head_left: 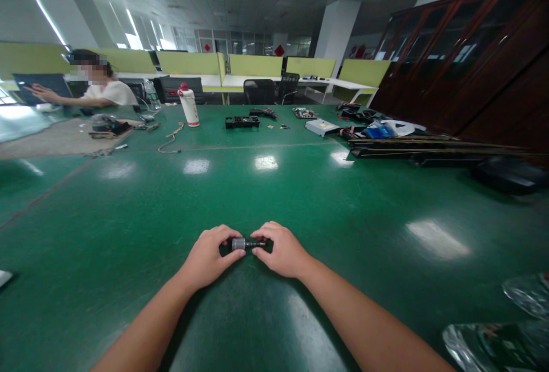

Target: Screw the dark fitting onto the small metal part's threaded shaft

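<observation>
A small cylindrical part (239,244), grey and black with a thinner dark shaft toward the right, lies level just above the green table (274,194) or on it; which of the two I cannot tell. Around its thicker left end, the thumb and fingers of my left hand (213,258) are closed. My right hand (282,250) pinches the thin right end between thumb and fingers. Both ends of the part are partly hidden by my fingertips.
Clear plastic bottles (493,346) lie at the lower right. Farther back stand a white bottle with a red cap (189,107), a black tray (242,122), a grey box (321,127) and long dark strips (386,147). A person (100,88) sits at the left.
</observation>
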Demonstrator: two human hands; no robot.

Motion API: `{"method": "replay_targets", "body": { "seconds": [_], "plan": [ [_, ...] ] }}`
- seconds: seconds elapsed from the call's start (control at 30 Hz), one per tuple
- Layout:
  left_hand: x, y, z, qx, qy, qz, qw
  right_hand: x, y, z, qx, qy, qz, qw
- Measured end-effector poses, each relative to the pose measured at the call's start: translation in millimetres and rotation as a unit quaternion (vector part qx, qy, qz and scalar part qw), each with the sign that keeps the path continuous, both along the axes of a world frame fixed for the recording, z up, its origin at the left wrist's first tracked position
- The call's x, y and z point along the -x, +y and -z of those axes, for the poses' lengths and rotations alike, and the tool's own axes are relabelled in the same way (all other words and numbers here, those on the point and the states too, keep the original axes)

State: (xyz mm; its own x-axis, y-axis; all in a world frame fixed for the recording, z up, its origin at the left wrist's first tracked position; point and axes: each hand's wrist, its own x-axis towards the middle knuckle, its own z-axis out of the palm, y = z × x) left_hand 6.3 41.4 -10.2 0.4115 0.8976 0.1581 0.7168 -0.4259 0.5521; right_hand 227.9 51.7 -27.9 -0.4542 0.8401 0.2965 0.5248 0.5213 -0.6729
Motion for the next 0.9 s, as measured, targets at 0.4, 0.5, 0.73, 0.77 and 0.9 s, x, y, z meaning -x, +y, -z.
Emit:
{"method": "replay_targets", "body": {
  "seconds": [0.4,0.5,0.73,0.77,0.9],
  "plan": [
    [-0.9,-1.1,-1.6,-0.004,0.002,0.006,1.0,0.1,0.6,-0.5,-0.009,-0.028,-0.02,0.999],
    [-0.9,-0.5,-1.1,-0.005,0.005,0.005,1.0,1.0,1.3,0.3,-0.007,-0.023,-0.016,1.0],
    [-0.9,-0.9,-1.5,-0.007,0.006,0.006,1.0,0.3,2.3,1.2,-0.008,-0.018,-0.014,1.0],
    [-0.9,-1.1,-1.7,-0.007,0.006,0.005,1.0,0.1,2.2,1.3,-0.008,-0.018,-0.014,1.0],
    [-1.4,-1.3,-2.5,-0.008,0.006,0.006,1.0,-0.3,1.9,2.6,-0.008,-0.017,-0.01,1.0]
  ]
}}
